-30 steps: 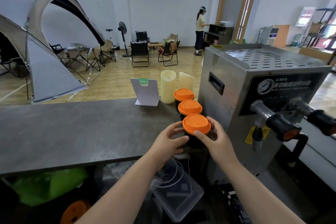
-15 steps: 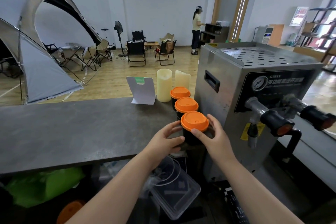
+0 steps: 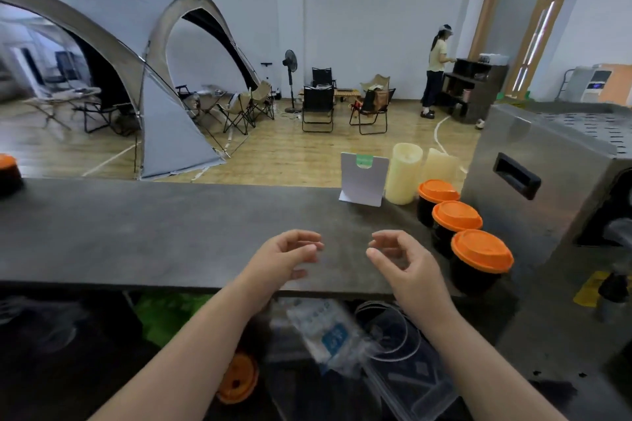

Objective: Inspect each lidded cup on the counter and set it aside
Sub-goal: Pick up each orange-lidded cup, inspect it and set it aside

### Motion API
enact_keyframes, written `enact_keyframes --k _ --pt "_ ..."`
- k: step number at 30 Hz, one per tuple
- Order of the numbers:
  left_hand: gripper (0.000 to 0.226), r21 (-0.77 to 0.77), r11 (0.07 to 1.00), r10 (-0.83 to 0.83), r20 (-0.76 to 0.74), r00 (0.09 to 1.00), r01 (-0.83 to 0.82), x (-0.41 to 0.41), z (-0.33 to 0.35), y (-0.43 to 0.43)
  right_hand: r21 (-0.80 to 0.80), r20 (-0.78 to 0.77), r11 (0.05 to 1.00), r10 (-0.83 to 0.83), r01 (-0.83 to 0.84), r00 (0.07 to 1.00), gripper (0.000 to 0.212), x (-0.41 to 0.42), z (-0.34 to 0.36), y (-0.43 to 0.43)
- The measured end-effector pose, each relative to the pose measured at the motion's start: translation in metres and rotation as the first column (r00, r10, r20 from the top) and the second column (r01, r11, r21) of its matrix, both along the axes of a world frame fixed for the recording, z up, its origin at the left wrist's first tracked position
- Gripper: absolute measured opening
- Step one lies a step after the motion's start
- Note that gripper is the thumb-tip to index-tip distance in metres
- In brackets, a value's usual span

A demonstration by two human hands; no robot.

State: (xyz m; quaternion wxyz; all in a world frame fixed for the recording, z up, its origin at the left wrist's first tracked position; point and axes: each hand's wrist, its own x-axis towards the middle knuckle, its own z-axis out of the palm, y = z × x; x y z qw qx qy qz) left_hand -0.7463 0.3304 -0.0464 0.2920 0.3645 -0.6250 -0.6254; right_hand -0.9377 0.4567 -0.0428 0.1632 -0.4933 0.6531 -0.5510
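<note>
The left hand (image 3: 284, 260) and right hand (image 3: 403, 263) have been drawn off the nearest cup (image 3: 478, 263) and are held empty, fingers loosely curled, over the surface (image 3: 171, 232) at lower centre. The cup is left at right, apparently not yet set aside.

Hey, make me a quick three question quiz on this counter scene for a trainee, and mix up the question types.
1. True or false: the right hand grips the nearest cup.
2. How many orange-lidded cups stand in the row beside the steel machine? A two, B three, C five.
3. Fill in: the white card stand is on the ___ of the pale candles.
Key: 1 false; 2 B; 3 left.
</note>
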Motion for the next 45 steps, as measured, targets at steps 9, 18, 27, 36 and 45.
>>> enact_keyframes --k 9,18,27,36,45 --pt "0.017 -0.057 0.949 0.314 0.075 0.947 -0.310 0.300 0.009 -0.065 0.031 0.073 0.962 0.269 -0.272 0.960 0.016 0.263 0.000 -0.132" --pt "0.018 -0.074 0.786 0.618 0.083 0.781 -0.614 0.574 0.019 -0.135 0.034 0.190 0.896 0.429 -0.442 0.883 0.014 0.517 0.016 -0.252" --pt "0.016 -0.035 0.729 0.684 0.014 0.729 -0.684 0.661 0.019 -0.243 0.067 0.204 0.846 0.508 -0.530 0.837 0.016 0.642 0.024 -0.380" --pt "0.053 -0.039 0.714 0.700 0.062 0.711 -0.699 0.696 -0.019 -0.380 0.151 0.201 0.839 0.491 -0.522 0.848 0.035 0.710 -0.015 -0.550" --pt "0.077 0.012 0.800 0.599 -0.028 0.800 -0.599 0.715 -0.055 -0.447 0.232 0.180 0.814 0.502 -0.532 0.846 0.067 0.742 -0.059 -0.595"
